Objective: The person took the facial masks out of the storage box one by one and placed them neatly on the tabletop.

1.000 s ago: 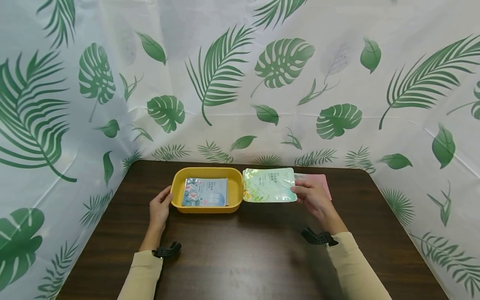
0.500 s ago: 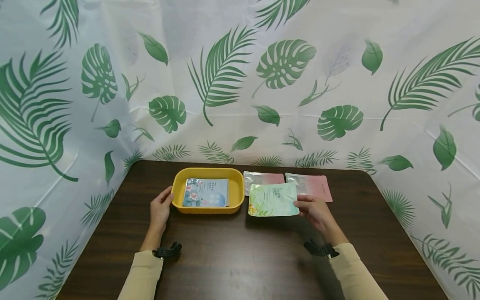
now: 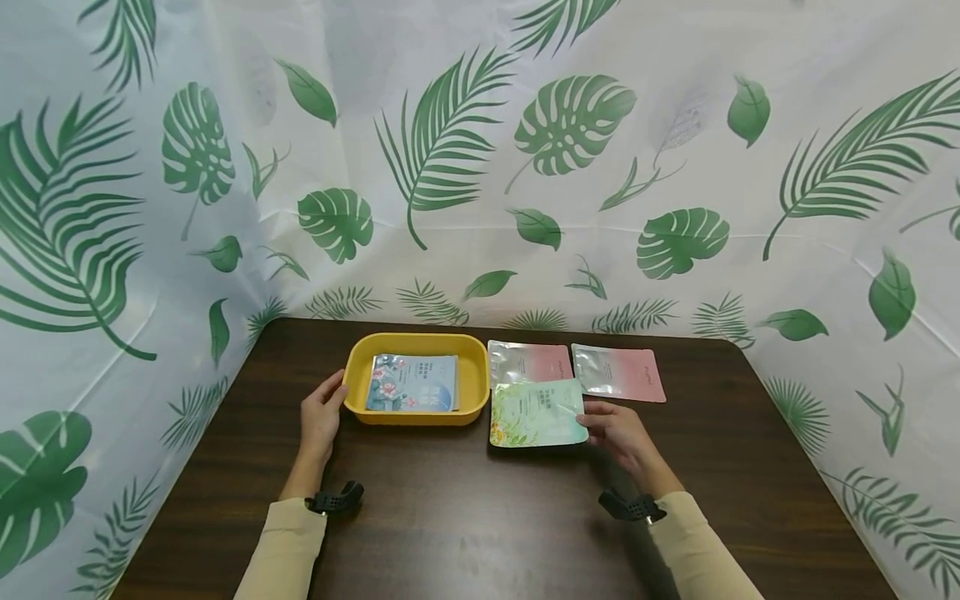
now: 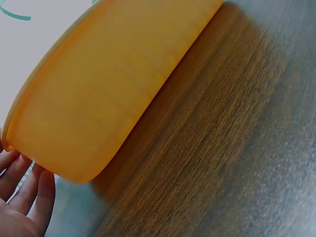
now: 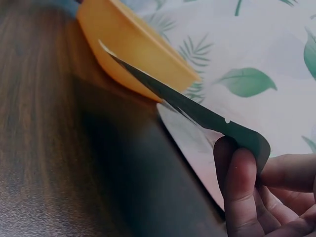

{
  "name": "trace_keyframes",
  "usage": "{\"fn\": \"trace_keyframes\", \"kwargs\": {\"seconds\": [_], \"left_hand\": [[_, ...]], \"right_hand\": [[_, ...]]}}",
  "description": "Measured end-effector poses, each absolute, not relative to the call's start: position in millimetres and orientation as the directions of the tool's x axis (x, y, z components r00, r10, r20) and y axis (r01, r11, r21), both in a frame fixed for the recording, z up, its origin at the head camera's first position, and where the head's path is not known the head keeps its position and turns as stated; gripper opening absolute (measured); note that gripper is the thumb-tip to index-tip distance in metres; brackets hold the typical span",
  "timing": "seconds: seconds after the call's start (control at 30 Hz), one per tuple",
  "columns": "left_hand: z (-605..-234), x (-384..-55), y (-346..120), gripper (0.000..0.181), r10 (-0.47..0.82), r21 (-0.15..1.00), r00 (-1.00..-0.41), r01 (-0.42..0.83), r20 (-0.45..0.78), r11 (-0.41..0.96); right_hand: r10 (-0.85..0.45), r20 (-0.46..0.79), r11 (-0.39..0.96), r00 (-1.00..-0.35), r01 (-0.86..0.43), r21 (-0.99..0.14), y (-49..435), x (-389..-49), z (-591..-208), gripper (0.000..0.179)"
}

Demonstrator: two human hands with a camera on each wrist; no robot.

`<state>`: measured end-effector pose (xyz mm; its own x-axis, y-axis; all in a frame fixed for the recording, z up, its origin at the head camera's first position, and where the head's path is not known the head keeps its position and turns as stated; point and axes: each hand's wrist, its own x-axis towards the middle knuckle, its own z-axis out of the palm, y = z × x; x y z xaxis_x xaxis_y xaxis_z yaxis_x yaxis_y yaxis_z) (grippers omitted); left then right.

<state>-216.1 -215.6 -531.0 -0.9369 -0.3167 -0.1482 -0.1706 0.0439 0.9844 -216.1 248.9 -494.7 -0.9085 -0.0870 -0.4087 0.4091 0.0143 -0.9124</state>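
Note:
My left hand (image 3: 321,421) holds the left end of a yellow plastic tray (image 3: 420,419), its fingertips at the rim and outer wall in the left wrist view. Inside the tray lie blue floral sheet mask packets (image 3: 412,383), stacked slightly askew. Between thumb and fingers, my right hand (image 3: 621,437) pinches the right edge of a green sheet mask packet (image 3: 538,414). That packet hangs above the table, right of the tray; the right wrist view shows it edge-on, tilted over the table (image 5: 44,123).
Two pink and silver sheet mask packets, a left one (image 3: 529,361) and a right one (image 3: 619,372), lie side by side near the table's back edge. The green packet overlaps the left one in the head view. A leaf-patterned curtain (image 3: 480,167) stands behind the table.
My right hand has brought the green packet nearer me, from beside the tray's right end, uncovering the left pink packet. Lately it has shifted slightly left. The left hand and tray stay put.

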Motion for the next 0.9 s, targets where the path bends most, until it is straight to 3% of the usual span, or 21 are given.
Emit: {"fn": "trace_keyframes", "kwargs": {"seconds": [0.2, 0.57, 0.9], "left_hand": [[-530, -216, -215, 0.044, -0.319, 0.984, -0.936, -0.171, -0.147, 0.048], [-530, -215, -215, 0.044, -0.324, 0.982, -0.933, -0.180, -0.153, 0.054], [-529, -215, -214, 0.044, -0.337, 0.979, -0.928, -0.193, -0.163, 0.059]], "right_hand": [[-0.069, -0.422, 0.035, -0.904, 0.420, -0.907, 248, -217, -505, 0.035], [-0.038, -0.426, 0.063, -0.904, 0.423, -0.904, 246, -214, -516, 0.038], [0.055, -0.353, 0.244, -0.934, 0.356, -0.902, 241, -216, -522, 0.037]]}}
